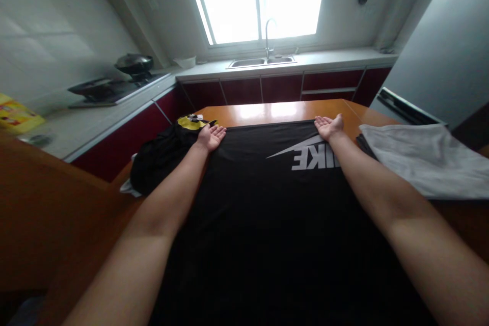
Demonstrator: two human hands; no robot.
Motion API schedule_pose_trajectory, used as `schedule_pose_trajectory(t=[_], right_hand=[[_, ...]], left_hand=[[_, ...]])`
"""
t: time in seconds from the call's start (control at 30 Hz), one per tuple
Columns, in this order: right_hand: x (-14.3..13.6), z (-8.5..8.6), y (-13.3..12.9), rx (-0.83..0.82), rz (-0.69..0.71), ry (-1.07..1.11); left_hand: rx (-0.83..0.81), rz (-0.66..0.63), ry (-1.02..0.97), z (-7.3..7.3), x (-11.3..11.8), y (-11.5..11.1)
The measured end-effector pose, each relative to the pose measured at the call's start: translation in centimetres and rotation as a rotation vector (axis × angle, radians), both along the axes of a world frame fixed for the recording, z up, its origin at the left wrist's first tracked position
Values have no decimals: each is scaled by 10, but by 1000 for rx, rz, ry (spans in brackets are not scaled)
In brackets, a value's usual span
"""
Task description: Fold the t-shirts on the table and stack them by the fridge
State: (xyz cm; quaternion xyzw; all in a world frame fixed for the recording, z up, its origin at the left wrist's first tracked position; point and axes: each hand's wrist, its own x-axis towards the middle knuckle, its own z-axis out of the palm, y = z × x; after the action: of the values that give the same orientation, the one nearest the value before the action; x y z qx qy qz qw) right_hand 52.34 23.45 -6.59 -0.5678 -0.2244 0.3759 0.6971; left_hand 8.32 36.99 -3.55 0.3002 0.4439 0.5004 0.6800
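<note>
A black garment [263, 219] with a grey NIKE print lies spread out in front of me, its lettering turned around from my side. Its far edge runs nearly straight between my hands. At the far left corner, my left hand [212, 136] rests palm up with the fingers stretched out. My right hand [329, 126] is palm up at the far right corner, beside the print, thumb apart and fingers extended. Both hands touch or nearly touch the cloth and grip nothing that I can see. The garment's near end passes out of view below.
Left of the garment is a heap of dark clothes [158, 160] with a yellow piece [191, 123] on top. Folded light grey cloth [428, 155] lies on the right. Beyond the wooden table [248, 112] are a sink [263, 62] and a stove [126, 92] with a pan.
</note>
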Motion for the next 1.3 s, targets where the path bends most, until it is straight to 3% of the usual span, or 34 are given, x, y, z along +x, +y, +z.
schedule_pose_trajectory(t=[0.13,0.2,0.3,0.4,0.5,0.6,0.7,0.83,0.93,1.0,1.13,1.3], right_hand=[[17,8,-2,119,-207,72],[18,16,-5,217,-240,66],[4,28,-14,241,-237,-44],[-33,30,-35,62,-207,-388],[-79,22,-70,-40,56,-990],[-117,14,-106,-130,333,-1338],[-140,18,-135,-188,358,-1460],[-165,33,-179,-178,375,-1489],[-188,36,-229,-224,428,-1460],[-203,34,-266,-257,488,-1449],[-220,26,-321,-181,543,-1480],[-229,14,-342,-292,559,-1513]], left_hand=[[97,115,-2,7,9,-4],[217,98,50,13,18,-13],[427,-40,346,20,37,-43],[708,-286,794,20,52,-95],[944,-584,1161,8,60,-159],[1085,-784,1386,-6,63,-210],[1159,-738,1458,-5,64,-235],[1224,-590,1480,18,59,-260],[1256,-651,1489,33,45,-297],[1262,-721,1467,36,33,-326],[1271,-805,1400,23,11,-373],[1199,-892,1427,-1,3,-396]])
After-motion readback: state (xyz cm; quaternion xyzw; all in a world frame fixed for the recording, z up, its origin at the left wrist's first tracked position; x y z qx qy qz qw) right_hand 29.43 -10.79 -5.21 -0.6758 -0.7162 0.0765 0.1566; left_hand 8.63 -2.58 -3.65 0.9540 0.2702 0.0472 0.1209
